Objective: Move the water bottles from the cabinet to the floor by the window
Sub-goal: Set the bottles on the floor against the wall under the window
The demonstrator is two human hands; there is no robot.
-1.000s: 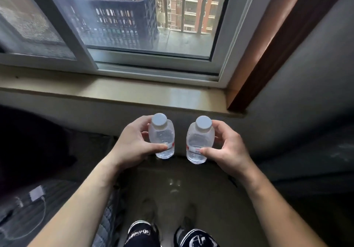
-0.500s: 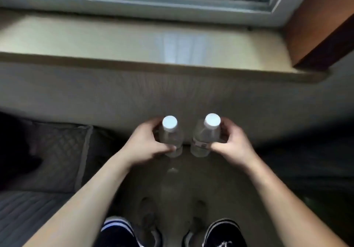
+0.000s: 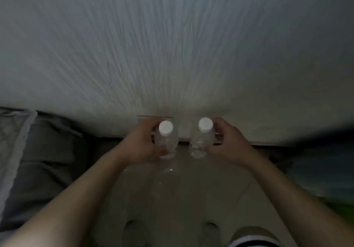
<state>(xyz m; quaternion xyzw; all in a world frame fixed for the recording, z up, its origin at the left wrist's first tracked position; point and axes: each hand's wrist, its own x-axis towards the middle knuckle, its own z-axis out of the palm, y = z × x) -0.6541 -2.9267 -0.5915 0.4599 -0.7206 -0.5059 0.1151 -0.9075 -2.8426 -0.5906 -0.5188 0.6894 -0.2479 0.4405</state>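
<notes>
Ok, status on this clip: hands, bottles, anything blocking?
Left hand grips left bottle; right hand grips right bottle. Both upright, at the floor by the wall; contact unclear. No obstruction seen.

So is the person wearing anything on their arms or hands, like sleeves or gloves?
No. The left hand and right hand wear no gloves. The left forearm and right forearm are bare to the picture's edge, no sleeve showing. I see no watch, band or ring, though the picture is blurry.

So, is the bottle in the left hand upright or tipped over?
Upright. The bottle has its white cap on top, facing the camera, and its clear body hangs below, gripped by the left hand.
</notes>
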